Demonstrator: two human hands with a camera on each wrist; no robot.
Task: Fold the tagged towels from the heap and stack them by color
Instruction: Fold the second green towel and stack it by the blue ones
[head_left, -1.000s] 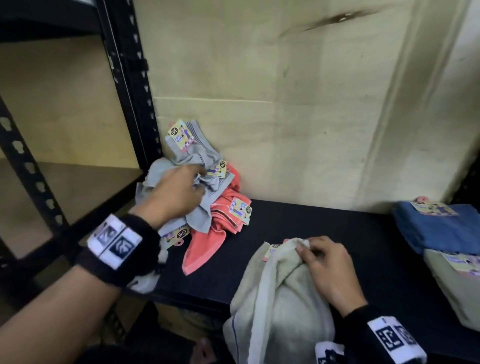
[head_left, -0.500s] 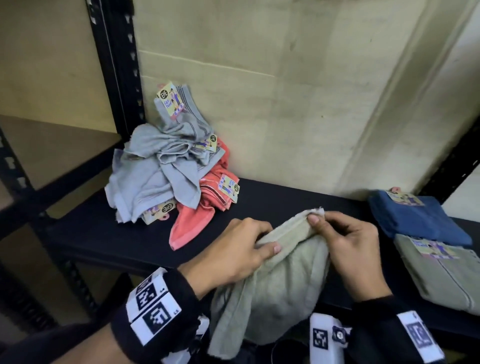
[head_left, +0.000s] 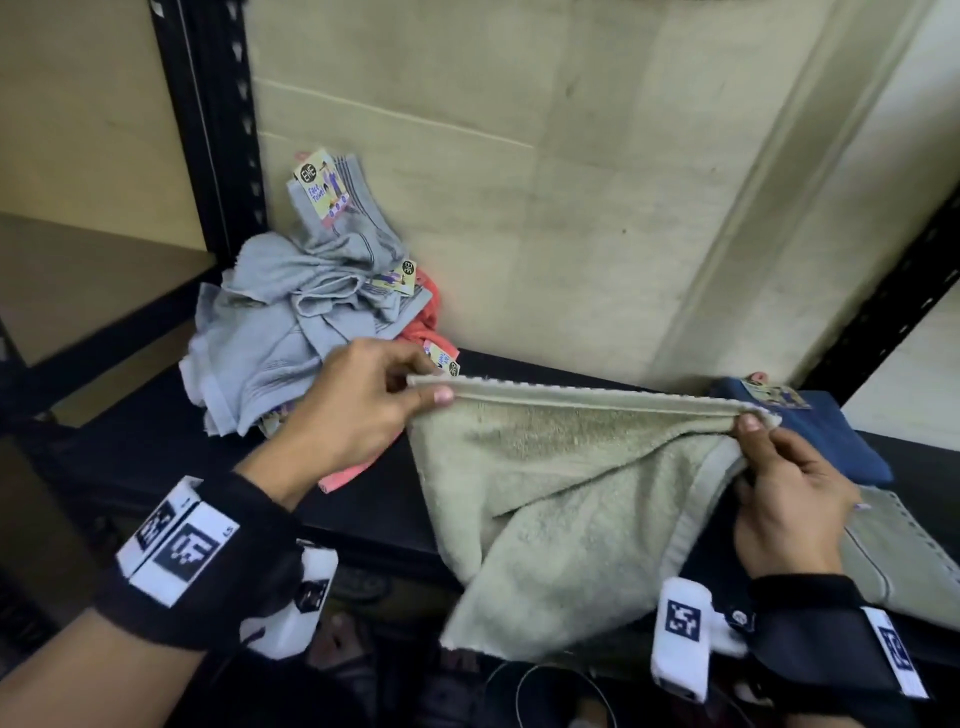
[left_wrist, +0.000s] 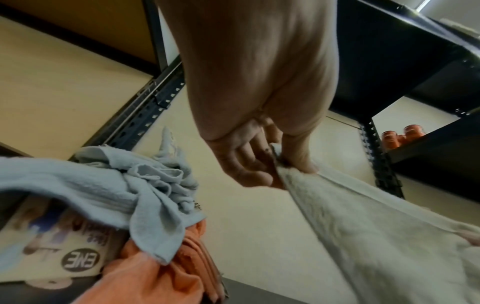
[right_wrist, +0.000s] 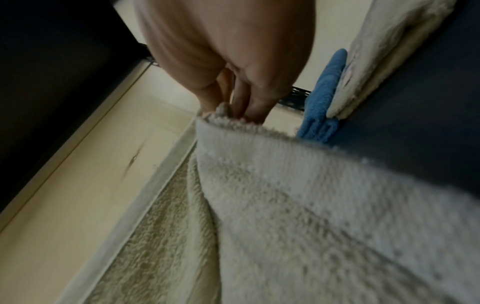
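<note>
Black metal shelf board against a cream wall carries everything. I hold the pale sage-green terry towel by its top hem, stretched taut and running along the board's front edge: my left hand pinches the left corner, my right hand pinches the right corner, and the rest hangs down over that edge. The heap of grey and coral tagged towels sits at the board's back-left corner, the folded blue towel and folded sage towel at its right end. Half a second ago my hands were close together on the bunched towel; now they are spread wide and the hem is straight.
</note>
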